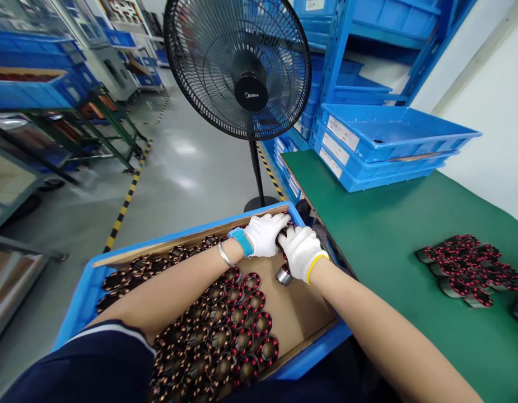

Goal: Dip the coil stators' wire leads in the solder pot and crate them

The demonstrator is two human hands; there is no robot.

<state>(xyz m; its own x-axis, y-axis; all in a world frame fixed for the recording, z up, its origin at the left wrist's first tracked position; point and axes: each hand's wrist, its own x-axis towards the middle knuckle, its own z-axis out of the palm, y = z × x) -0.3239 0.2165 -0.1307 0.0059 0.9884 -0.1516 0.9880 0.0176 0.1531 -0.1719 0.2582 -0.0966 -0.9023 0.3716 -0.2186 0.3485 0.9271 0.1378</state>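
Note:
Both my hands wear white gloves and work close together in the far right corner of a blue crate lined with cardboard. My left hand has its fingers curled over wound motor stators in that corner, partly hidden by the glove. Beside it, my right hand is closed on stators too, its fingertips turned inward toward the left hand. One silver-sided stator shows just below the right hand. Rows of stators with copper and red windings stand in the crate, left of a bare strip of cardboard.
A green tabletop adjoins the crate on the right, bearing a cluster of stators and stacked blue trays. A black standing fan rises just beyond the crate. Blue shelving stands behind; a green-framed cart is at left.

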